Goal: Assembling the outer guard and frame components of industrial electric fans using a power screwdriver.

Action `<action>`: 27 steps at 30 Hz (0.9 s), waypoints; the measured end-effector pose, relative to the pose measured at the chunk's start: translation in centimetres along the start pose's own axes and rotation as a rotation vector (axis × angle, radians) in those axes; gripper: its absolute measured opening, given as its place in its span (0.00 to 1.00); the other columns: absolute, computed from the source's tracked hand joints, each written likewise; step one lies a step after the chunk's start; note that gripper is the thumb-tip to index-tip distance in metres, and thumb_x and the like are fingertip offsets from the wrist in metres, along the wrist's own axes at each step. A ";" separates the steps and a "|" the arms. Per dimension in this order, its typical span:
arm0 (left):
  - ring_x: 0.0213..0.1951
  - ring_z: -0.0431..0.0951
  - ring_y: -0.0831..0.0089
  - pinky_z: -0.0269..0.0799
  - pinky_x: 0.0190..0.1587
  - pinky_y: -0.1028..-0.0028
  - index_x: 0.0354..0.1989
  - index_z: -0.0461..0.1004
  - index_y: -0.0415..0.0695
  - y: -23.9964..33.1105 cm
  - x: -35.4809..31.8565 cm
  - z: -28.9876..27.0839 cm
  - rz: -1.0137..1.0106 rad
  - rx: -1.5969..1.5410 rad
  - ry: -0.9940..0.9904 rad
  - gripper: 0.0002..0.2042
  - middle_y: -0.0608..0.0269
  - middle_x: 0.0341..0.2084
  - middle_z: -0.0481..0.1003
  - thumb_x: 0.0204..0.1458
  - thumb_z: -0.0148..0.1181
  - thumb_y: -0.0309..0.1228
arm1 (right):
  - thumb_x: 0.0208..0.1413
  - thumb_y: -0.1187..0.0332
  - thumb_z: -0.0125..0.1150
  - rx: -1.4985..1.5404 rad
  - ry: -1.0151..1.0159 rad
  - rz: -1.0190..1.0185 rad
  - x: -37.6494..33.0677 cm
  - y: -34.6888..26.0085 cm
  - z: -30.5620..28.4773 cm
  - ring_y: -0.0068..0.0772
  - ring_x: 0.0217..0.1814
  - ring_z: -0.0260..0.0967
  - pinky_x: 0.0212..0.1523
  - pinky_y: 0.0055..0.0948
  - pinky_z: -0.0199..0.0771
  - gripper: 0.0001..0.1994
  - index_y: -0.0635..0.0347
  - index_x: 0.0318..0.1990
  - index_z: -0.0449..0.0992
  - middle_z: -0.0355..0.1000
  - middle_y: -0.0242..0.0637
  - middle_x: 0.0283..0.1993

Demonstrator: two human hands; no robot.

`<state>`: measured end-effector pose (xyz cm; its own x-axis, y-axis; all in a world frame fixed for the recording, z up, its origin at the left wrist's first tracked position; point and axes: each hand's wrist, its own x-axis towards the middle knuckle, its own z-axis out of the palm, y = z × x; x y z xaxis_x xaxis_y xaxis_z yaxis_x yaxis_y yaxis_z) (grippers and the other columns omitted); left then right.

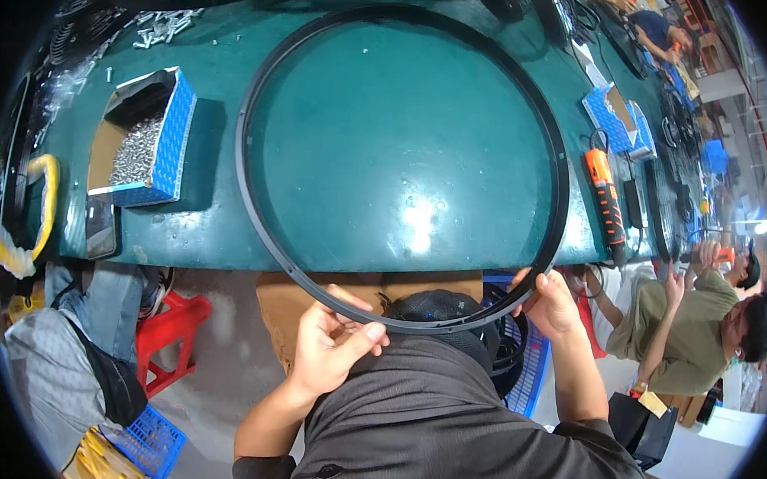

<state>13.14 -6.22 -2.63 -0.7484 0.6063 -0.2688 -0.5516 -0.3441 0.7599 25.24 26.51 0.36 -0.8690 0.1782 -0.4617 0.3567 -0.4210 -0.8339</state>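
Observation:
A large thin black hoop [562, 165] with a few small holes along its band takes up the middle of the view. Its far part lies over the green table [396, 143], and its near part sticks out past the front edge, above my lap. On the near left, my left hand [328, 342] pinches the band between thumb and fingers. At the near right, my right hand [550, 304] grips it the same way, its fingers partly hidden behind the band.
A blue box [166, 151] of small metal screws stands left, beside a dark phone [102, 226]. Loose bolts [164, 27] lie at the back. An orange-black power screwdriver [605, 202] and another blue box [611, 115] are right. A red stool [170, 337] stands left; several people sit nearby.

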 end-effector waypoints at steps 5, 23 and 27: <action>0.29 0.80 0.75 0.76 0.31 0.78 0.43 0.67 0.38 -1.4 -0.4 1.1 -0.011 0.055 -0.044 0.12 0.58 0.27 0.77 0.54 0.62 0.21 | 0.64 0.53 0.53 -0.503 0.061 -0.082 -1.2 -2.6 -1.0 0.33 0.17 0.71 0.19 0.29 0.70 0.25 0.64 0.21 0.70 0.72 0.43 0.18; 0.25 0.75 0.84 0.69 0.28 0.80 0.35 0.74 0.42 1.2 -0.9 0.1 0.037 0.561 -0.157 0.10 0.67 0.22 0.77 0.54 0.67 0.34 | 0.51 0.72 0.67 -1.523 0.619 -0.875 12.9 -14.8 -0.7 0.38 0.50 0.70 0.50 0.32 0.70 0.25 0.65 0.57 0.69 0.70 0.43 0.54; 0.21 0.80 0.69 0.75 0.28 0.71 0.28 0.77 0.42 6.6 -0.7 -1.8 0.101 0.900 -0.151 0.14 0.60 0.17 0.78 0.49 0.70 0.41 | 0.52 0.62 0.65 -1.661 0.666 -0.649 15.0 -15.9 0.0 0.52 0.53 0.71 0.52 0.40 0.72 0.26 0.63 0.57 0.69 0.71 0.52 0.53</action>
<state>9.41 -10.18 1.51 -0.6868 0.7125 -0.1437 0.0562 0.2492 0.9668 6.53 35.85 6.72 -0.8752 0.3712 0.3101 0.3507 0.9285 -0.1218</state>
